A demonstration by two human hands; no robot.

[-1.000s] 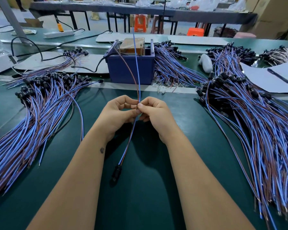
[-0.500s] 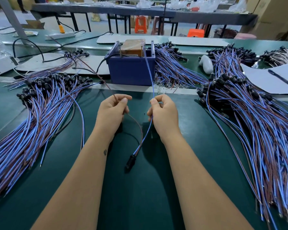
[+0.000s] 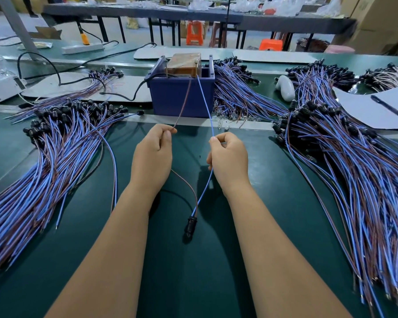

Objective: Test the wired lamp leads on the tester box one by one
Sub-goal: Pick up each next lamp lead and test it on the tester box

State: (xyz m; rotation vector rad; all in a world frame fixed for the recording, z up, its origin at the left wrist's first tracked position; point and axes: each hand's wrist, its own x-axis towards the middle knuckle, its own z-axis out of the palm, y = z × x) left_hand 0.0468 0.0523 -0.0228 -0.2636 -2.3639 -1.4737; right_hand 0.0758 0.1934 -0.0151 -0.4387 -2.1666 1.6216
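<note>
- The dark green matte worktable (image 3: pixel 274 203) spreads across the whole foreground, with a pale strip running along its far side.
- To the right lies a big fanned heap of blue and brown wired leads with black sockets (image 3: pixel 354 175); a similar long heap of blue and brown leads (image 3: pixel 44 161) lies to the left.
- The tester, a dark blue plastic bin holding a brown box (image 3: pixel 182 97), stands at the far middle of the table, with a black cable (image 3: pixel 136 92) coming in from its left.
- A white sheet of paper (image 3: pixel 363 111) with a black pen (image 3: pixel 387 105) on it sits far right, just beyond the right heap.
- The left hand (image 3: pixel 153 158) pinches the thin brown wire (image 3: pixel 183 104) between thumb and forefinger, the other fingers curled in; the wire runs up to the top of the box.
- The right hand (image 3: pixel 229 159) pinches the thin blue wire (image 3: pixel 206 104) the same way, and this wire too reaches the top of the box.
- The hands are held apart, above the table, in front of the bin.
- Both wires drop below the hands and meet at a small black lamp socket (image 3: pixel 190 224), which lies on the table between the forearms.
</note>
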